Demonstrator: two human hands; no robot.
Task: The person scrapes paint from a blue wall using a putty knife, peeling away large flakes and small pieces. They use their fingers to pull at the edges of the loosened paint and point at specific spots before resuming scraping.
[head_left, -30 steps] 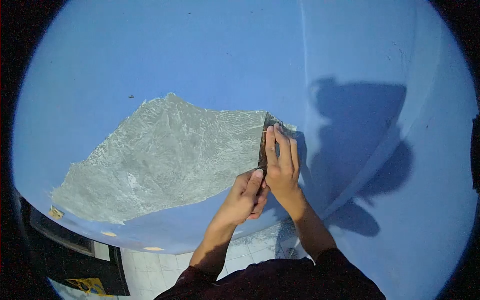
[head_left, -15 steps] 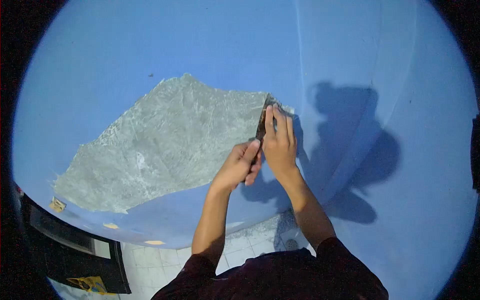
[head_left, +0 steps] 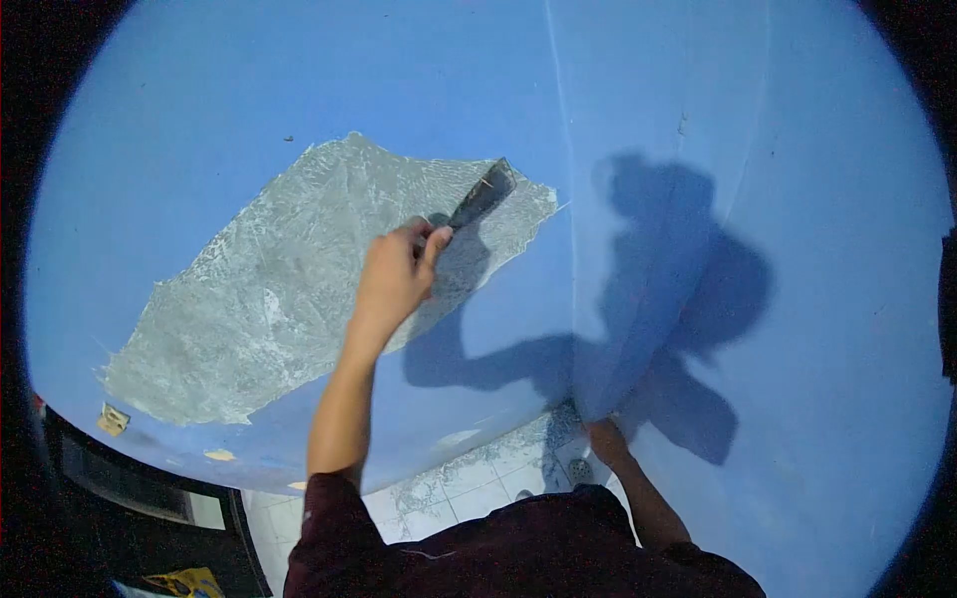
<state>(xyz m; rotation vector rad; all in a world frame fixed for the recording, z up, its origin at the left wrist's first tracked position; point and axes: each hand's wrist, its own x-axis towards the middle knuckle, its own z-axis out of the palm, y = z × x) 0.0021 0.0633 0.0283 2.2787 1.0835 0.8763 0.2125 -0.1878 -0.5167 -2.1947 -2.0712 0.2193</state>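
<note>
My left hand (head_left: pixel 399 271) is closed round the handle of a dark scraper (head_left: pixel 485 195). The scraper's wide blade points up and to the right, over the right part of a rough grey patch (head_left: pixel 269 279) on the blue wall (head_left: pixel 299 60). My right hand (head_left: pixel 604 439) is low, near the foot of the wall, away from the scraper. Its fingers are too small and dark to make out.
Debris lies on the white tiled floor (head_left: pixel 478 498), near a round drain (head_left: pixel 580 470). A small box fixture (head_left: pixel 114 419) sits at the lower left, above a dark frame (head_left: pixel 150 488) and a yellow bag (head_left: pixel 189 581). My shadow falls on the right wall.
My right hand has left the blade and dropped toward the floor. My left hand has moved up and left with the scraper, whose blade now shows its broad face. The view has shifted slightly.
</note>
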